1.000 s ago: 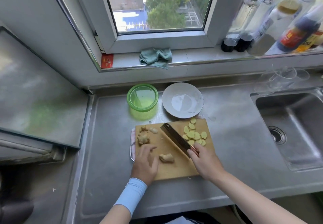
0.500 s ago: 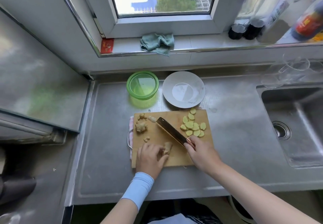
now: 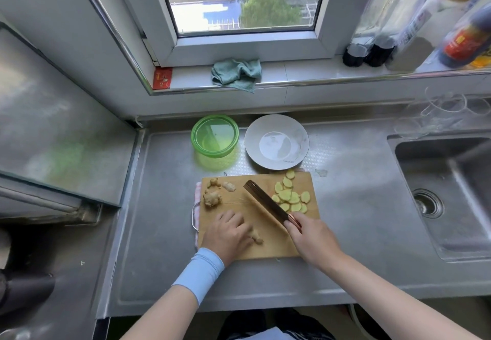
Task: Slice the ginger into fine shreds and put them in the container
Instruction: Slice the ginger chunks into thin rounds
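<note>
Holding ginger [image 3: 257, 237] at its fingertips, the left hand [image 3: 225, 233] rests.

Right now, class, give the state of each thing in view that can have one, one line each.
Container: no ginger in it yet.
Plate: bare.
Knife: gripped by the right hand, blade slanting across the board.
Slices: cut, piled on the board, unshredded.
Ginger piece: uncut, held down by the left hand.
Ginger knobs: uncut, lying loose.
Cloth: crumpled on the sill.
</note>
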Demonstrator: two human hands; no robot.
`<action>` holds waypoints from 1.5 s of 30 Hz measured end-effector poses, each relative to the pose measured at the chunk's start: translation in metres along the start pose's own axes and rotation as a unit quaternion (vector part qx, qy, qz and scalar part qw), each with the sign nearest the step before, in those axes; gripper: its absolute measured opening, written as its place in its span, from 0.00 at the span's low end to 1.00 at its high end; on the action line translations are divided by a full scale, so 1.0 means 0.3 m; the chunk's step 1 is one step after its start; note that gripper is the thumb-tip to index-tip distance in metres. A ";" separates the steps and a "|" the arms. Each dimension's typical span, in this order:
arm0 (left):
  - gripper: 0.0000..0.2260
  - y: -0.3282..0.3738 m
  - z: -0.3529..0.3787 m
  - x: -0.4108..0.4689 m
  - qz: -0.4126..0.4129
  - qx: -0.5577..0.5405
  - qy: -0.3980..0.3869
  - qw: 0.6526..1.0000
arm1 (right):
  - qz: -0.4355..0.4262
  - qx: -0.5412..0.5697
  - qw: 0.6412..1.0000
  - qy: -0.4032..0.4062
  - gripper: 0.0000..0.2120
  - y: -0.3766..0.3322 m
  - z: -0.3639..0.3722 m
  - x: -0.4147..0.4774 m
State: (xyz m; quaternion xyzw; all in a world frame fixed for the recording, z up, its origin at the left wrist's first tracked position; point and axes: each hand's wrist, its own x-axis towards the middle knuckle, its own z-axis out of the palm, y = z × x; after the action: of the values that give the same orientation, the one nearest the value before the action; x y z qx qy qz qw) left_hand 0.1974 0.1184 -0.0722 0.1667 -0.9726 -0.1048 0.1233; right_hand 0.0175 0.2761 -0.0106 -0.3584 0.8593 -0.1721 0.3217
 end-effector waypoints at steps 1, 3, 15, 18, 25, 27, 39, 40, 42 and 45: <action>0.13 0.013 0.003 -0.008 -0.028 -0.004 -0.001 1.000 | -0.001 0.002 1.000 0.000 0.10 -0.001 -0.002 0.003; 0.19 0.034 0.012 -0.018 -0.112 -0.035 -0.010 0.993 | -0.003 0.001 1.000 0.000 0.10 -0.005 -0.004 0.008; 0.02 0.056 0.035 -0.077 -0.048 -0.179 0.086 0.979 | -0.073 -0.104 0.992 0.009 0.15 -0.019 0.014 -0.006; 0.04 0.059 0.057 -0.077 -0.045 -0.149 0.102 0.982 | -0.137 -0.111 0.984 0.038 0.14 -0.023 0.012 -0.036; 0.14 0.059 0.065 -0.085 -0.039 -0.122 0.104 0.986 | -0.192 -0.178 0.965 0.030 0.18 -0.018 0.036 -0.105; 0.15 0.062 0.060 -0.080 -0.045 -0.121 0.106 0.986 | -0.183 -0.185 0.965 0.020 0.16 -0.010 0.035 -0.116; 0.18 0.035 0.077 -0.087 -0.067 -0.144 0.029 0.987 | -0.148 -0.169 0.974 -0.021 0.12 -0.006 0.000 -0.148; 0.17 0.035 0.074 -0.085 -0.066 -0.147 0.031 0.986 | -0.141 -0.165 0.976 -0.027 0.12 -0.010 -0.003 -0.149; 0.14 0.038 0.066 -0.080 -0.064 -0.149 0.040 0.986 | -0.129 -0.157 0.978 -0.037 0.11 -0.018 -0.007 -0.146; 0.08 0.042 0.054 -0.076 -0.060 -0.151 0.049 0.985 | -0.119 -0.161 0.978 -0.052 0.10 -0.035 -0.019 -0.131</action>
State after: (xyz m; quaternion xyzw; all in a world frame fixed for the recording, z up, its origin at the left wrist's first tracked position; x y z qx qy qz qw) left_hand 0.2099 0.1407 -0.0892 0.2091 -0.9266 -0.2497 0.1878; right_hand 0.0400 0.2980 0.0160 -0.5134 0.8092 -0.0494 0.2814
